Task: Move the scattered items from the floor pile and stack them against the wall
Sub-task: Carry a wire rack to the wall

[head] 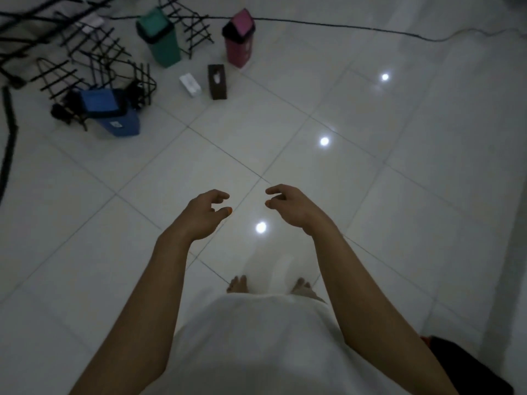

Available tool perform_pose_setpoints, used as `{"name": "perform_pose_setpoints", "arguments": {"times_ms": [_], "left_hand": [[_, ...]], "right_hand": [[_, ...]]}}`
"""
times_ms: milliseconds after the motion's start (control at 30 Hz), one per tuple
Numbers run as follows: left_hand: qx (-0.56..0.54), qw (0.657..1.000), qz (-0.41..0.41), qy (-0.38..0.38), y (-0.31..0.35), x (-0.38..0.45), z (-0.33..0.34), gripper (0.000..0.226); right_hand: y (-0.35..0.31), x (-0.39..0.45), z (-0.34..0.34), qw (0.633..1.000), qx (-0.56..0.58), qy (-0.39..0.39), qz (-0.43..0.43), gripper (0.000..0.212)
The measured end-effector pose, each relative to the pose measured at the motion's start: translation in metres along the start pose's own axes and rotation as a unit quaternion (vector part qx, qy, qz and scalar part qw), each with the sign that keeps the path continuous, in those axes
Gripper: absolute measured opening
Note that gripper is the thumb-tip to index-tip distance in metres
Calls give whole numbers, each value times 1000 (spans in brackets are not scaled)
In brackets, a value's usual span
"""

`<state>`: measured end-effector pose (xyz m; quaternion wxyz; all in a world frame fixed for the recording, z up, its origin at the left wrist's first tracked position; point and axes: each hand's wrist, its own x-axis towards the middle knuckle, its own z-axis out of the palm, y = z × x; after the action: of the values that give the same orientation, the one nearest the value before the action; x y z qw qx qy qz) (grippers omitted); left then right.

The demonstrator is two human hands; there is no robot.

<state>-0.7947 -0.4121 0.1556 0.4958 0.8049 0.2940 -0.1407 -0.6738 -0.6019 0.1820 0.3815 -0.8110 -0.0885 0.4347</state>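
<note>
The floor pile lies at the upper left. It holds a green bin [162,38], a pink bin [239,38], a blue bin [109,112] lying tilted, a dark brown tissue box [217,81], a small white box [190,85] and several black wire racks [94,55]. My left hand [204,213] and my right hand [288,205] hover side by side over bare tiles, well short of the pile. Both hands hold nothing, fingers loosely curled and apart.
A black cable [342,25] runs across the floor behind the bins. A black strip [8,138] lies along the left edge. My bare feet [238,283] stand on white glossy tiles with bright light reflections. A dark object [467,363] sits at lower right.
</note>
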Motion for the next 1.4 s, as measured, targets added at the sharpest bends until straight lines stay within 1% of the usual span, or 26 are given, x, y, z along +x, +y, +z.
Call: {"name": "perform_pose_setpoints", "arguments": {"times_ms": [167, 367, 533, 667, 800, 900, 1100, 1267, 1400], "left_hand": [[-42, 997, -40, 48, -29, 1, -36, 38], [-80, 992, -66, 67, -36, 26, -51, 39], [-85, 988, -84, 100, -22, 74, -81, 39], [-115, 980, -81, 144, 6, 121, -113, 37], [-147, 967, -63, 196, 32, 162, -127, 31], [-158, 965, -64, 197, 43, 185, -131, 31], [-171, 960, -90, 204, 39, 232, -162, 30], [-175, 957, -94, 211, 29, 299, -222, 34], [-168, 962, -93, 194, 26, 355, -283, 36]], "right_hand": [[-33, 26, 27, 998, -43, -50, -10, 38], [-66, 75, 27, 994, -80, -79, -13, 38], [-115, 139, 12, 987, -107, -115, -43, 36], [-167, 190, -13, 981, -128, -126, -73, 37], [-203, 235, -36, 972, -165, -135, -105, 38], [-219, 265, -45, 963, -208, -133, -111, 40], [-257, 326, -44, 958, -216, -153, -114, 39], [-308, 393, -31, 953, -226, -168, -111, 39], [-355, 445, -16, 953, -230, -175, -92, 38]]}}
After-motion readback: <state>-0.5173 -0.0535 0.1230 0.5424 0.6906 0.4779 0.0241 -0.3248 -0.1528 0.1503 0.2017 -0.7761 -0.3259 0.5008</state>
